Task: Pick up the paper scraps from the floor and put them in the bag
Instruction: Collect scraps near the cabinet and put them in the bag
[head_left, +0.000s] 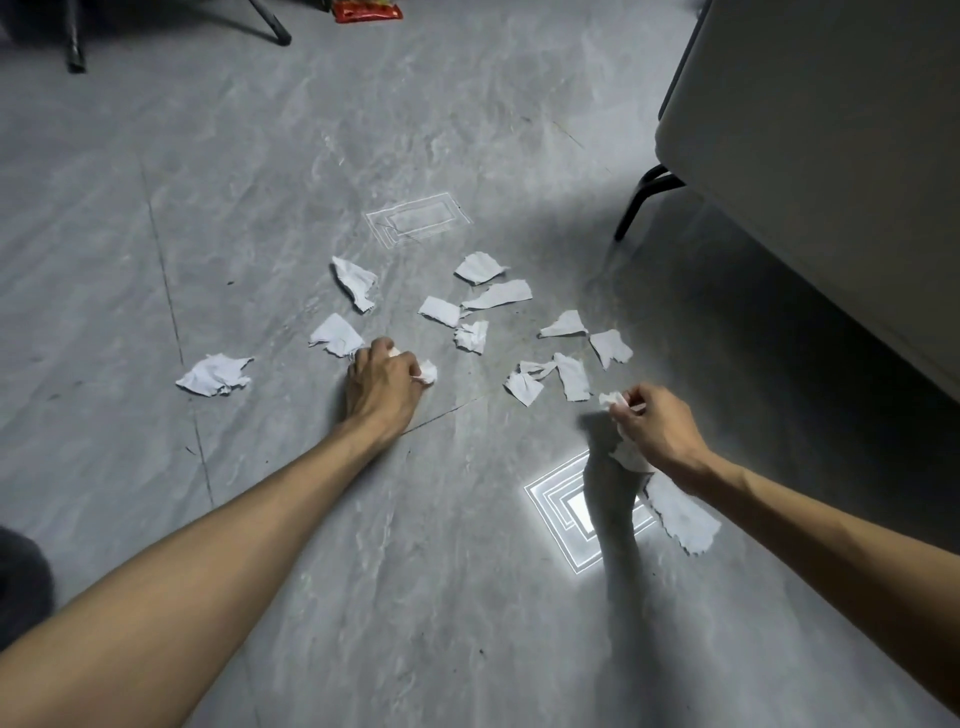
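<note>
Forearms fill my foreground, reaching over the grey floor (260, 208). My left hand (383, 382) is closed on crumpled scraps; my right hand (657, 428) pinches others. About a dozen paper scraps (498, 296) remain scattered between and beyond them. I see no bag.

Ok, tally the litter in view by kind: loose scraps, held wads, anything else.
Paper scraps loose on the floor: 13
Paper wads held, one in the left hand, one in the right hand: 2
Red wrapper: 1
Total: 16
</note>
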